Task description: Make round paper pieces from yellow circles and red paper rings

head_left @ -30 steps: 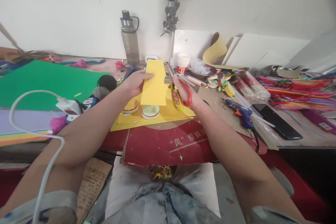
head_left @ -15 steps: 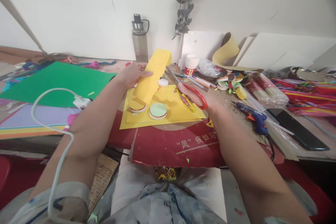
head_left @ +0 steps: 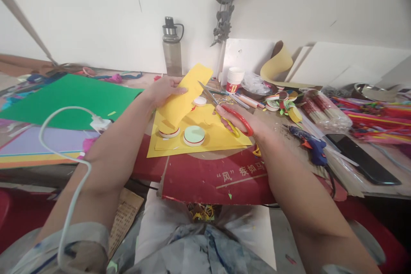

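My left hand (head_left: 167, 90) pinches a strip of yellow paper (head_left: 189, 90) by its left edge, holding it up over the table. In my right hand (head_left: 233, 119) are scissors (head_left: 243, 120) with red and yellow handles; their blade tip reaches the strip's right edge. Below lie larger yellow sheets (head_left: 218, 137). On them sit a round disc with a pale green top (head_left: 194, 135) and one with a yellow top (head_left: 169, 131), partly covered by the strip. A small white round lid (head_left: 200, 101) rests behind them.
Green paper (head_left: 70, 98) lies at left, with a white cable (head_left: 66, 205) crossing over my left arm. A water bottle (head_left: 172, 49) and stacked paper cups (head_left: 235, 79) stand at the back. To the right are a blue glue gun (head_left: 313, 147) and a black phone (head_left: 362, 158).
The yellow strip has turned and tilted in my left hand, its far end shifting slightly right and down. The scissor blades now show more fully beside its edge.
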